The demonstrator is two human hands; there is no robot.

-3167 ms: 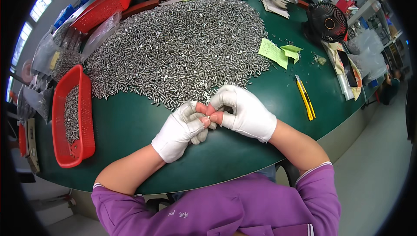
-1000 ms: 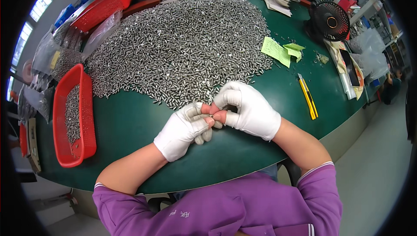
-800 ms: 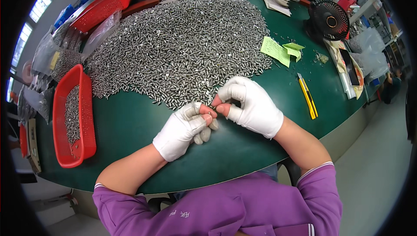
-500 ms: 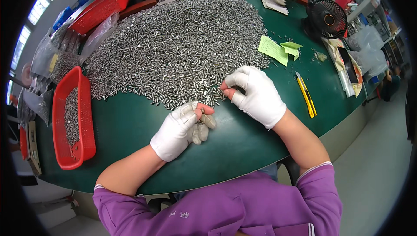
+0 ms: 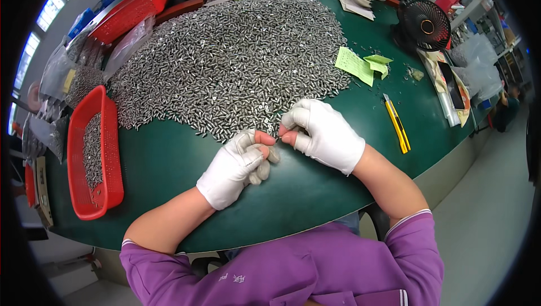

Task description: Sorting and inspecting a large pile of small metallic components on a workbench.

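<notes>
both hands meet right at the near edge of the big pile of small metal pieces [image 5: 231,63], which spreads away from the fingertips across the green table [image 5: 163,165]. the right hand [image 5: 321,134] in its white glove pinches something tiny between bare fingertips, too small to make out. the left hand [image 5: 236,165] is loosely curled, its bare thumb tip almost touching the right one; can't tell if it holds anything. well off past the left hand sits a red basket [image 5: 107,193] with more metal pieces in it. out beyond the right hand lie a yellow utility knife [image 5: 397,131] and green paper slips [image 5: 355,65], with a small black fan [image 5: 424,24] further off.
</notes>
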